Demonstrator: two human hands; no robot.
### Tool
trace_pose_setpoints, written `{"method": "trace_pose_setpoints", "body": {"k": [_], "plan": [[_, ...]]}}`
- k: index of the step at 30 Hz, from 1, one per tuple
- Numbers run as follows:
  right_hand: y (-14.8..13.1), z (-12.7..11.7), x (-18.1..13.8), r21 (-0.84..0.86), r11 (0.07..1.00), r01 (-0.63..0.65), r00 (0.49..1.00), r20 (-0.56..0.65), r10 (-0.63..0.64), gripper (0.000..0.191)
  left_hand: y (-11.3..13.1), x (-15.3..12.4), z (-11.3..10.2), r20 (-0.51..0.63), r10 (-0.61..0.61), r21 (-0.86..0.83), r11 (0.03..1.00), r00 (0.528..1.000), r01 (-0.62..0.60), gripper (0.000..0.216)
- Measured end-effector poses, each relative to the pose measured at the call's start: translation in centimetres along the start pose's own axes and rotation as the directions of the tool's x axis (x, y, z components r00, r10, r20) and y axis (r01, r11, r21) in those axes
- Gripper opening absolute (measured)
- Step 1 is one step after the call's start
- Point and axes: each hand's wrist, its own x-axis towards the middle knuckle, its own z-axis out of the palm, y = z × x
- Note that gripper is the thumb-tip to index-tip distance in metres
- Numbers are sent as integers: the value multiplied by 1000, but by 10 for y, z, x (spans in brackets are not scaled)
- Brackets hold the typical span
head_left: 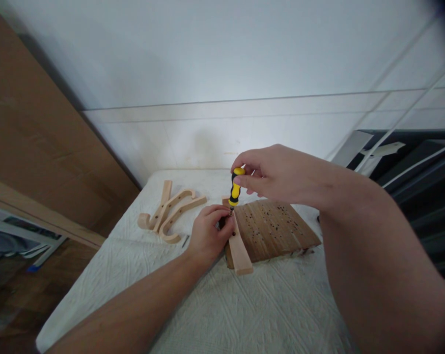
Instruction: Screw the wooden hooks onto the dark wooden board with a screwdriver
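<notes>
My right hand (274,173) grips the top of a short yellow and black screwdriver (235,189), held upright with its tip down on a pale wooden slat (240,248). The slat lies along the left edge of a brown wooden board (277,228) dotted with small holes. My left hand (209,235) pinches at the screwdriver's tip where it meets the slat; whether a screw is there is hidden by the fingers. Both pieces rest on a white quilted surface (244,305).
Two curved, hook-shaped wooden pieces (173,212) lie to the left of my left hand, with a small dark item (185,240) beside them. A large brown panel (41,142) leans at the left. Dark metal frames (410,162) stand at the right. A white wall is behind.
</notes>
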Motion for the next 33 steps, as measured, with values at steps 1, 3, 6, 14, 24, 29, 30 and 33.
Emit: {"method": "trace_pose_setpoints", "body": {"k": [1,3,6,14,24,29,30,33], "plan": [[2,1,0,2,1000,-3,1000,-2,3,23,0,0,0,0,-1,-2,1000,1000,1,9],[4,2,1,11,1000,-7,1000,-7,7,24,0,-1,0,5,-3,6,1000,1000,3,11],[5,1,0,29,1000,11,1000,-13,-11,25,-1,-1,1,13,1,32,1000,1000,-1,13],[3,-7,-6,77,996,39,996,79,-45,26,-3,-2,0,18,16,57,998,1000,-17,15],[-10,-2,-2,-29,998,55,998,-18,-55,24,0,-1,1,24,-24,35,999,999,23,13],[-15,-7,-6,-61,998,24,999,38,-21,23,-1,0,0,30,-35,25,999,999,34,14],[-15,-7,-7,-64,998,20,999,48,-17,23,0,0,0,31,-37,24,999,999,36,13],[-17,-3,-4,-98,995,-11,1000,10,12,25,1,0,0,31,-49,26,999,998,48,13]]}}
